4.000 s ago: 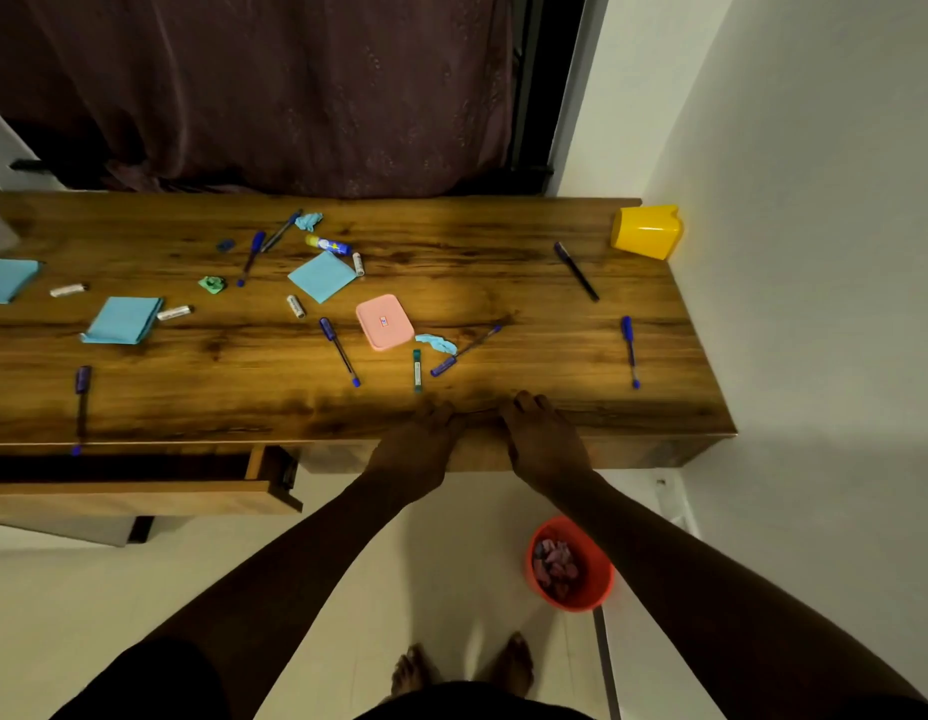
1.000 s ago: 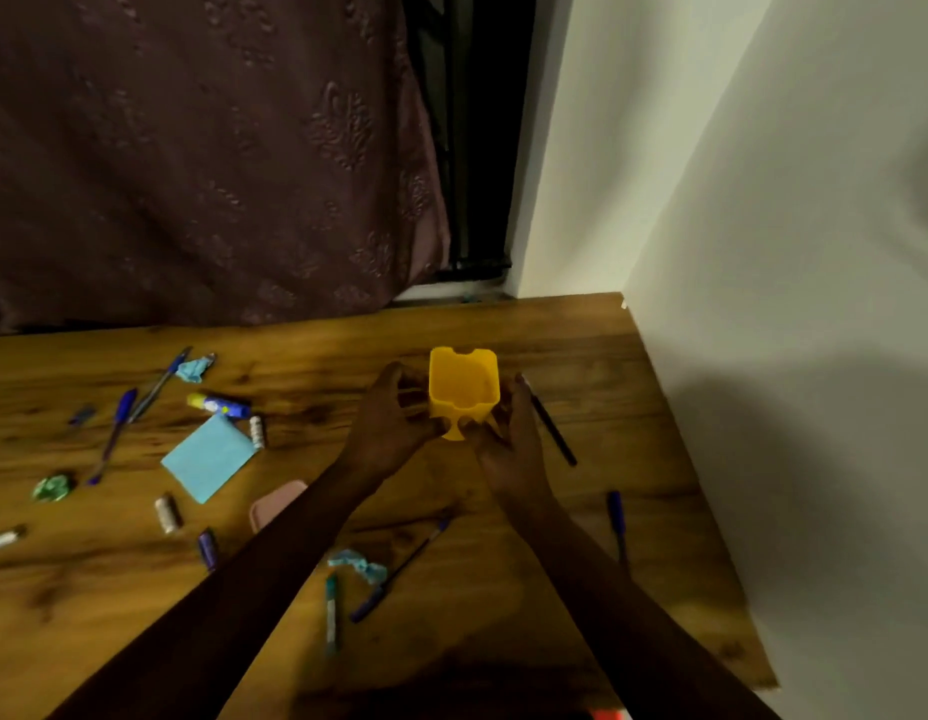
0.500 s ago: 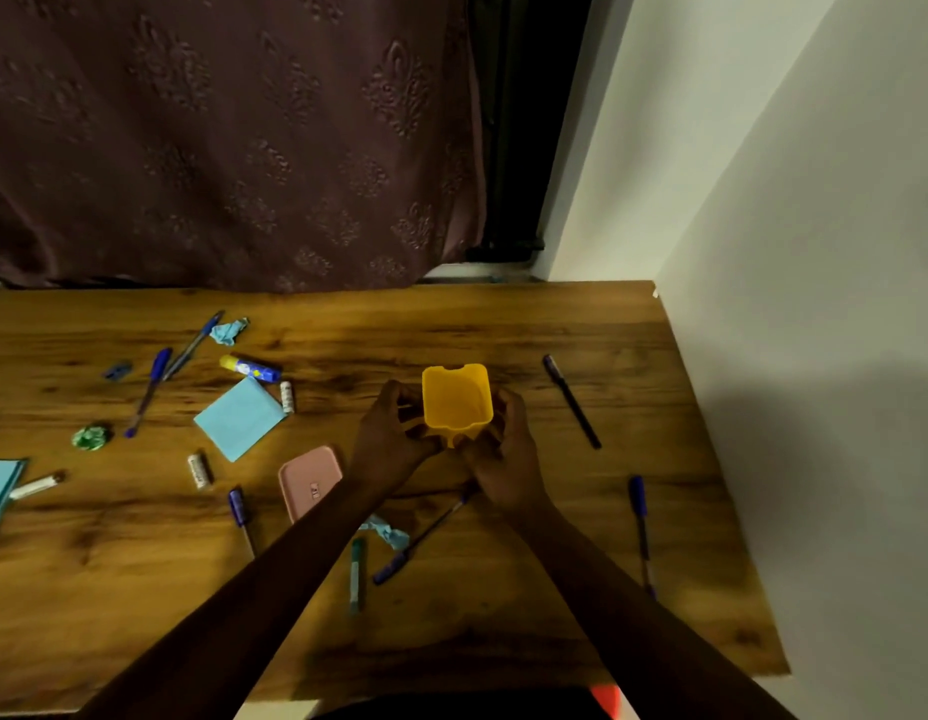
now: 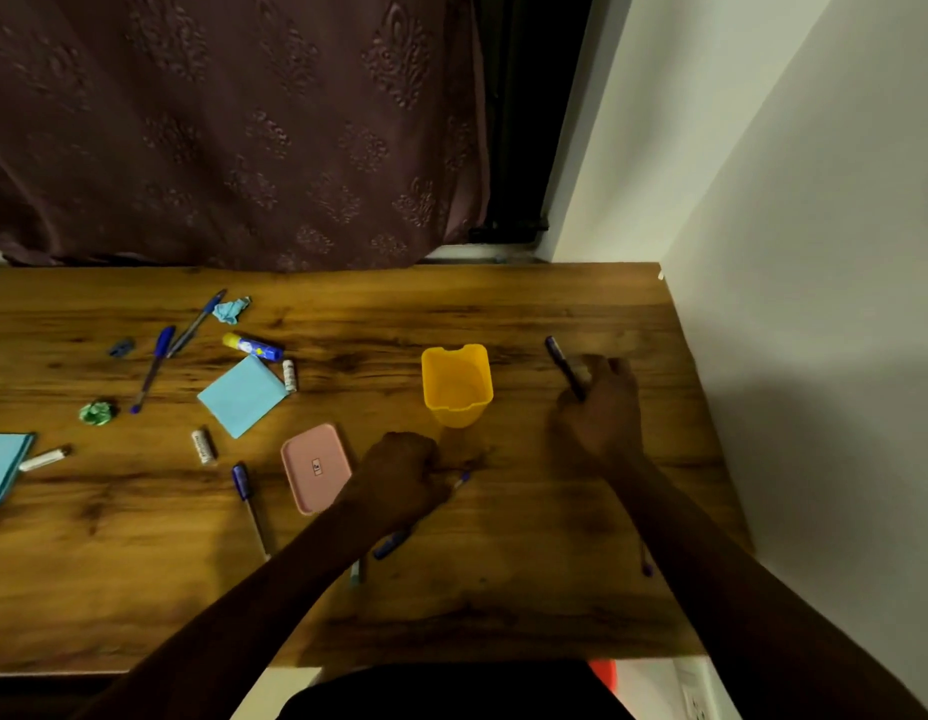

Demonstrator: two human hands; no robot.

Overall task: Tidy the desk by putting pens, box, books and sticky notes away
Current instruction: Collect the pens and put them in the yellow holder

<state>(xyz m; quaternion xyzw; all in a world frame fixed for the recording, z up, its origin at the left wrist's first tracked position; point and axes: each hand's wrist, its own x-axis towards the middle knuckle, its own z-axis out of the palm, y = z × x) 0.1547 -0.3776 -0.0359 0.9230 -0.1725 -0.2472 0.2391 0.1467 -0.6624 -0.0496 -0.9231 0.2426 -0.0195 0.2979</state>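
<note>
A yellow cup (image 4: 456,384) stands upright and empty on the wooden desk (image 4: 503,589). To its right, my right hand (image 4: 599,407) pinches a dark pen (image 4: 558,356) that slants on the desk. My left hand (image 4: 399,475) is curled in front of the cup over a blue pen (image 4: 394,540), whose ends stick out on both sides. A pink box (image 4: 316,467) lies just left of that hand. Blue sticky notes (image 4: 243,394) lie further left. Another blue pen (image 4: 248,504) lies in front of the box.
Two blue pens (image 4: 152,368), a glue stick (image 4: 254,347), crumpled paper (image 4: 232,309), small white tubes (image 4: 204,446) and a blue pad (image 4: 1,467) are scattered at the left. A wall (image 4: 815,356) bounds the desk on the right, a curtain (image 4: 243,122) behind. A red bin (image 4: 602,670) shows below the front edge.
Both hands have let go of the yellow cup, which now stands on the desk. My right hand moved right to the dark pen, and my left hand dropped back onto the blue pen.
</note>
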